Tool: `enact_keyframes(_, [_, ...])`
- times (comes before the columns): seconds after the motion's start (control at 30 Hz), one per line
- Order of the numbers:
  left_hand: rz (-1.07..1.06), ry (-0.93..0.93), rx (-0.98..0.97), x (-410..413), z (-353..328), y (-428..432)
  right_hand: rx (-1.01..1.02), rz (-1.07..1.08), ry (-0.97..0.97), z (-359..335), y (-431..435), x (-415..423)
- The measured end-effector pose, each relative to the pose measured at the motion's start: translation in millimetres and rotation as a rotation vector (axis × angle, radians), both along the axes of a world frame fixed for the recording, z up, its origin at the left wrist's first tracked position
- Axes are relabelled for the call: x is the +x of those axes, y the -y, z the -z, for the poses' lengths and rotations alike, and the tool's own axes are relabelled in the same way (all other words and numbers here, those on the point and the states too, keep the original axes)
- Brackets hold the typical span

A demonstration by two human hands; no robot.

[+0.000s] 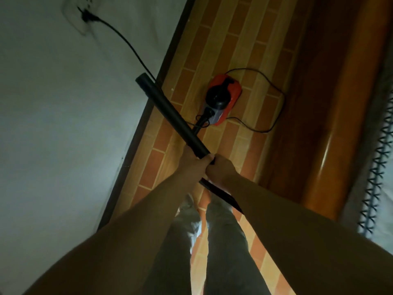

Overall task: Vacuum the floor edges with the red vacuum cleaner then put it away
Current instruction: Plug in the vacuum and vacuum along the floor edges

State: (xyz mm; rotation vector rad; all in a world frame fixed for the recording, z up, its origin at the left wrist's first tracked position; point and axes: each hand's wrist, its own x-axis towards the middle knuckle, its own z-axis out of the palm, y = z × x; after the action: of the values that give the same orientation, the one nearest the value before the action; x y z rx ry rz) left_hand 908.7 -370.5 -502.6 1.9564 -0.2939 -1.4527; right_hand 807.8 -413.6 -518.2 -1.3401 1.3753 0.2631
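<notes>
The red vacuum cleaner (223, 99) stands on the brick-patterned floor ahead of me, its black cord looping round it on the right. A black tube (170, 113) runs diagonally from upper left down to my hands. My left hand (192, 165) grips the tube's lower end. Right beside it, my right hand (221, 170) grips a flat black nozzle piece (221, 195) that slants down to the right. The two pieces meet between my hands.
A white wall (63, 135) with a dark skirting board (136, 145) runs along the left. A black plug (89, 15) sits in a wall socket, its cable hanging down. A wooden bed frame (331, 124) and bedding (378, 167) border the right. My legs stand below.
</notes>
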Motion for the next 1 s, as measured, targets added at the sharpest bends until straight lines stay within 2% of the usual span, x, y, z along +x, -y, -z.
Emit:
enact_keyframes(0.3, [0.303, 0.071, -0.213, 2, -133, 36, -0.078, 0.261, 0.137, -135, 28, -17])
enact_keyframes(0.47, [0.319, 0.093, -0.279, -6, -184, 64, -0.020, 0.450, 0.299, -192, 59, -19])
enact_keyframes(0.9, [0.292, 0.160, -0.176, -70, -218, 131, 0.193, 0.596, 0.393, -233, 190, -72])
enact_keyframes(1.0, [0.329, 0.252, -0.193, -71, -223, 151, 0.252, 0.590, 0.385, -234, 212, -65])
